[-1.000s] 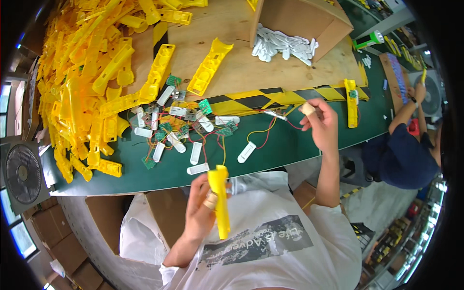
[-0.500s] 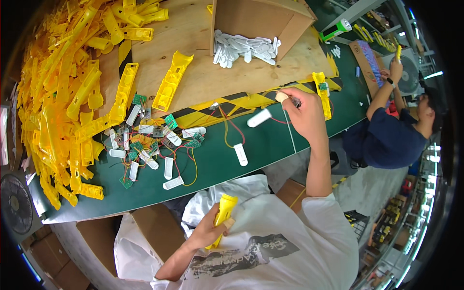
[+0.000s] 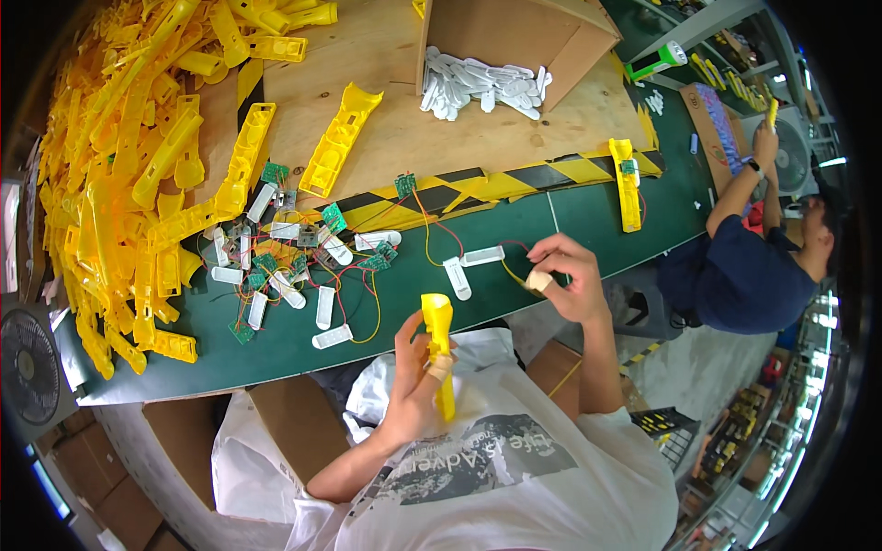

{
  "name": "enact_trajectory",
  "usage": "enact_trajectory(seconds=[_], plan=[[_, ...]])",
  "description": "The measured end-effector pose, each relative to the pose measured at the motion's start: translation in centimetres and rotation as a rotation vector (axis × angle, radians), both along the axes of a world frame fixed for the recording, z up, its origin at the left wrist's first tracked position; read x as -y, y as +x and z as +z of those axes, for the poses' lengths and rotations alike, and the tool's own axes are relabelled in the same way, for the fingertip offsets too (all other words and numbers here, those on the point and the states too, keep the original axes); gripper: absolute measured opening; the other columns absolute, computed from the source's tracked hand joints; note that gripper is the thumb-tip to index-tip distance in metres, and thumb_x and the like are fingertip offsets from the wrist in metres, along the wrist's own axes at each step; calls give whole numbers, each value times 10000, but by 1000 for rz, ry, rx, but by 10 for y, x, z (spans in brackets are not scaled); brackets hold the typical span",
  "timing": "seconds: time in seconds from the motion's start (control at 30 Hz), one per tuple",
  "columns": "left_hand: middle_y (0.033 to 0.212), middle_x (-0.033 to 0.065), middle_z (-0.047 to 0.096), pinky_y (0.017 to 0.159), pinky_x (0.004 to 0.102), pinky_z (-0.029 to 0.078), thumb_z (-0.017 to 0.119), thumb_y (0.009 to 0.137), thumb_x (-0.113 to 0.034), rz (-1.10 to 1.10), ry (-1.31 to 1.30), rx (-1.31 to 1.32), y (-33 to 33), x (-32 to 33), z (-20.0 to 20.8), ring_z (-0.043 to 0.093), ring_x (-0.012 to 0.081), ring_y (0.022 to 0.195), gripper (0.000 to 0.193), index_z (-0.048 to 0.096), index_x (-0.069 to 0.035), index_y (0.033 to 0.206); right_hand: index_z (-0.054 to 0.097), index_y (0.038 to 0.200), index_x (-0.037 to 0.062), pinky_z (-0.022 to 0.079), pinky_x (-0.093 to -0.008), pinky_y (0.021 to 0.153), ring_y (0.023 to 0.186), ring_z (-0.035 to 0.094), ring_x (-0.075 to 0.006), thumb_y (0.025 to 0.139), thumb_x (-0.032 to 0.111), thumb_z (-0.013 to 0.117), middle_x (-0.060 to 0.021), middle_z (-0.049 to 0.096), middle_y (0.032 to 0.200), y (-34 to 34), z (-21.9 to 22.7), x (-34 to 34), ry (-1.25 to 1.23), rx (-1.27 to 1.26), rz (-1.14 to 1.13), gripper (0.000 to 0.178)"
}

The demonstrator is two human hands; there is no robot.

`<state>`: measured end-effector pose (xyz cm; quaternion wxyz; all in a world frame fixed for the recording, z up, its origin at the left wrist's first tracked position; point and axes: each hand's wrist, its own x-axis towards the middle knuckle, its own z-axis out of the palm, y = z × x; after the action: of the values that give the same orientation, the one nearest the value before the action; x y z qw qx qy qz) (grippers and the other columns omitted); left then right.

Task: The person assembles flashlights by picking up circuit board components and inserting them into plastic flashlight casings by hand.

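Seen from a single head-worn fisheye camera, looking steeply down over the wearer's own chest and forearms; left hand (image 3: 418, 381) and right hand (image 3: 565, 275) close below the lens, near frame centre; green workbench (image 3: 570, 230) stretching away toward the top; edges bowed at the dark circular rim; seated co-worker (image 3: 744, 266) caught at far right.
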<state>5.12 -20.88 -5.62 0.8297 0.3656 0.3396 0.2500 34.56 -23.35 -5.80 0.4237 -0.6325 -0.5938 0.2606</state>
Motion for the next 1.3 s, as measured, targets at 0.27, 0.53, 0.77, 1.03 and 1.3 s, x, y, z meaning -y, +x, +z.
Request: enact_trajectory(seconds=[0.27,0.53,0.77,1.03,1.3], plan=[[1220,82,536,916,319,442,625,947,-45,-262,-252,-109,-34,28,-8,528,142,1064,455,373,-52,1326,660,929,51,487,-372,771,898,608,-278,719,171,808,-67,635,966,-40,7,-16,-97,340,-114,284],[1221,78,532,1064,364,392,541,985,-51,-599,-323,75,-76,47,-10,524,168,1173,523,299,-25,1448,625,887,98,421,-368,684,796,561,-252,724,227,829,-41,592,870,-48,-37,3,47,488,-152,291],[1319,80,437,997,340,469,586,963,-43,-214,132,-34,10,35,-50,523,174,1173,353,491,-28,1302,578,822,85,417,-385,652,740,554,-263,783,220,784,-48,589,828,-66,-38,-5,78,570,-220,250],[1188,63,599,1005,304,432,584,956,-23,-73,-79,106,34,39,-55,555,130,1121,342,519,21,1289,592,795,12,426,-248,486,532,579,-95,864,53,669,-66,606,632,-87,-39,18,-86,-94,-287,110],[1285,143,597,1012,379,469,563,987,-72,41,-18,166,28,8,-22,592,214,1157,368,481,21,1333,649,1127,-58,545,-263,741,801,675,-135,938,217,663,-107,709,938,-101,-30,29,-89,-749,-176,335]])
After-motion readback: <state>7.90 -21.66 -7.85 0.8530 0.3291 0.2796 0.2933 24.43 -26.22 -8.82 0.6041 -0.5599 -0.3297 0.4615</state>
